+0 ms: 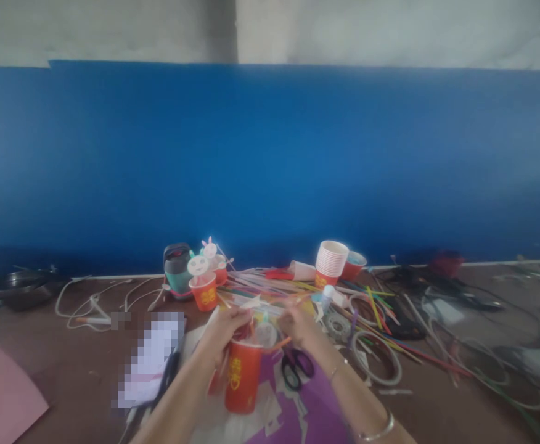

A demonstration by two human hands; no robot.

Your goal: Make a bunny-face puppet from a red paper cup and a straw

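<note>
A red paper cup point(243, 379) with yellow markings stands before me, slightly tilted. My left hand point(224, 336) is at its upper left rim, fingers closed round something I cannot make out. Beyond the rim, my right hand point(300, 327) is pinched above the end of an orange strip point(282, 343); what it grips is too blurred to tell. Between the hands is a pale round piece point(266, 334). Black scissors point(296, 370) lie on purple paper point(316, 410) to the right of the cup.
Two cups with animal-like figures point(204, 293) stand behind left, beside a dark green container point(177, 271). Cup stack point(331, 262), coloured strips point(270, 287) and a tape roll point(337, 325) lie behind. A phone point(154, 357) is left; cables point(487, 370) are right.
</note>
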